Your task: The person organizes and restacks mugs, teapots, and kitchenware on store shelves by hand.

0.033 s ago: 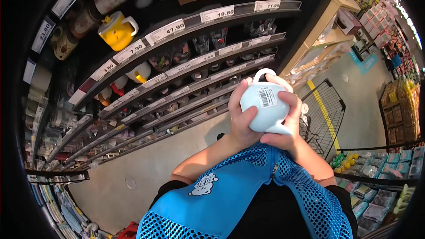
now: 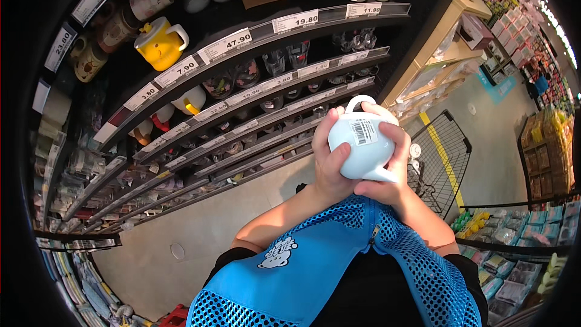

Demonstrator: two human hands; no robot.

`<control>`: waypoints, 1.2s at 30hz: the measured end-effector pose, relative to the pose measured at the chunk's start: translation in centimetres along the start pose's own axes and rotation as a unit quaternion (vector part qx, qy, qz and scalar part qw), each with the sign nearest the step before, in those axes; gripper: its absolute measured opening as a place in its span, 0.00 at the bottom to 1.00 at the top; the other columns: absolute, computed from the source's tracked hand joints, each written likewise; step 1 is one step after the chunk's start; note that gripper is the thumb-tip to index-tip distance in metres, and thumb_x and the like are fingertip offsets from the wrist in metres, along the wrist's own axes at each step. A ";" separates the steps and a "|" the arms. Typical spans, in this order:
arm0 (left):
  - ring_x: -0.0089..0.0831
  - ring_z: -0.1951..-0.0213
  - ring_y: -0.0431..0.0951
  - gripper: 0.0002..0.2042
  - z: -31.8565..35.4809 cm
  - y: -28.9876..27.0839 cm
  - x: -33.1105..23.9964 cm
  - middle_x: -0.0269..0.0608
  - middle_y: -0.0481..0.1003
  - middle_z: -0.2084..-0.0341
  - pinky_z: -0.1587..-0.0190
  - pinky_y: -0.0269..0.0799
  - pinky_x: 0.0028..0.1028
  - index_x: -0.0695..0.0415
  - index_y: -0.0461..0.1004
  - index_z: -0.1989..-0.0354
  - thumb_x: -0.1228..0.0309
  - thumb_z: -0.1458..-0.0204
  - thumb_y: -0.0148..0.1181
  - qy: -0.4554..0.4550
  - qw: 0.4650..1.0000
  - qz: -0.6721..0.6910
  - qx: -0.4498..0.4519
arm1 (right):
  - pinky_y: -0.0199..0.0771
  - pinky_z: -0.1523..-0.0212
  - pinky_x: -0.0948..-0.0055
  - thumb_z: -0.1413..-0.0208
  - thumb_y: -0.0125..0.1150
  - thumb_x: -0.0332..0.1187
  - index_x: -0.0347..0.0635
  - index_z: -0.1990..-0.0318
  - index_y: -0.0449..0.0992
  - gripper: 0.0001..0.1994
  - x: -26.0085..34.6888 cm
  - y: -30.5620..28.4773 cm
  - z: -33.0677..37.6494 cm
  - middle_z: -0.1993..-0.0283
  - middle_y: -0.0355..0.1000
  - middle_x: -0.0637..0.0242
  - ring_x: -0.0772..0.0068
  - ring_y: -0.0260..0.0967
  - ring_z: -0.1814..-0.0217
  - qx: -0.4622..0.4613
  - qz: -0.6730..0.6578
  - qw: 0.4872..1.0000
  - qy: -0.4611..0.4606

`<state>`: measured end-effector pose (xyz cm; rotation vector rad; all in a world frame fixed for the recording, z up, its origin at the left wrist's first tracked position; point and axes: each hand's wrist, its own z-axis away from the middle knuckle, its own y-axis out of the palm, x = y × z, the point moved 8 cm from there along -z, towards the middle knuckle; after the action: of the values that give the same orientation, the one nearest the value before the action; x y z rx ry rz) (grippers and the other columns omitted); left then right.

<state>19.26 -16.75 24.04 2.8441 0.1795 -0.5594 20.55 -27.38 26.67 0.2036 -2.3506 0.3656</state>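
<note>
Both my hands are wrapped round a pale blue teapot (image 2: 365, 158) in front of my chest. Its rounded body bears a white barcode sticker (image 2: 364, 131). The looped handle points away from me, and the spout slants toward the near right. My left hand (image 2: 328, 166) grips the left side, thumb pressed on the body. From the right, my right hand (image 2: 396, 156) clasps it, fingers curled over the side and thumb near the spout. Parts of the fingers behind the teapot are hidden.
Dark shelves with price rails (image 2: 242, 42) rise on the left, holding glasses, cups and a yellow mug (image 2: 160, 47). Right of my hands stands a black wire cart (image 2: 445, 151). Bins of packaged goods (image 2: 514, 254) sit at the near right, wooden shelving (image 2: 448, 54) at the far right.
</note>
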 end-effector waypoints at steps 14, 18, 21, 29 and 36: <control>0.62 0.37 0.61 0.40 -0.2 7.4 0.3 0.66 0.52 0.36 0.39 0.65 0.44 0.57 0.54 0.36 0.76 0.59 0.68 -0.140 0.956 -0.152 0.208 | 0.62 0.37 0.61 0.62 0.67 0.26 0.41 0.39 0.61 0.37 -3.0 -9.2 1.0 0.37 0.57 0.54 0.60 0.57 0.35 -0.075 -0.093 0.977 0.176; 0.62 0.37 0.61 0.42 -0.1 7.3 0.6 0.64 0.53 0.36 0.40 0.66 0.44 0.57 0.54 0.36 0.78 0.63 0.69 -0.150 0.957 -0.159 0.191 | 0.62 0.37 0.59 0.61 0.67 0.27 0.40 0.39 0.62 0.36 -3.4 -9.8 0.5 0.37 0.57 0.53 0.57 0.58 0.35 -0.027 -0.039 0.993 0.104; 0.61 0.37 0.61 0.43 -0.5 6.7 0.8 0.63 0.54 0.36 0.39 0.66 0.44 0.56 0.54 0.36 0.79 0.64 0.70 -0.170 0.953 -0.174 0.178 | 0.60 0.36 0.58 0.61 0.68 0.27 0.39 0.39 0.62 0.36 -2.8 -9.3 -0.5 0.37 0.57 0.51 0.55 0.58 0.35 -0.004 0.009 0.998 0.060; 0.59 0.38 0.63 0.42 -2.1 2.8 2.6 0.61 0.57 0.37 0.40 0.67 0.43 0.55 0.55 0.36 0.80 0.65 0.69 -0.149 0.965 -0.163 0.138 | 0.61 0.37 0.57 0.68 0.77 0.29 0.40 0.41 0.64 0.41 -2.6 -5.6 -4.2 0.39 0.62 0.49 0.51 0.59 0.35 0.036 0.077 0.995 0.052; 0.58 0.39 0.64 0.41 -5.3 -0.1 4.6 0.58 0.57 0.36 0.40 0.67 0.44 0.53 0.55 0.37 0.79 0.64 0.67 -0.103 0.973 -0.142 0.148 | 0.62 0.37 0.59 0.69 0.78 0.31 0.41 0.42 0.65 0.40 -2.4 -2.9 -7.1 0.40 0.62 0.52 0.54 0.61 0.37 -0.008 0.114 0.993 0.009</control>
<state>25.35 -14.98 26.96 3.0357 0.5091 -1.0143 27.63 -27.75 30.51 -0.0771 -2.3640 0.4552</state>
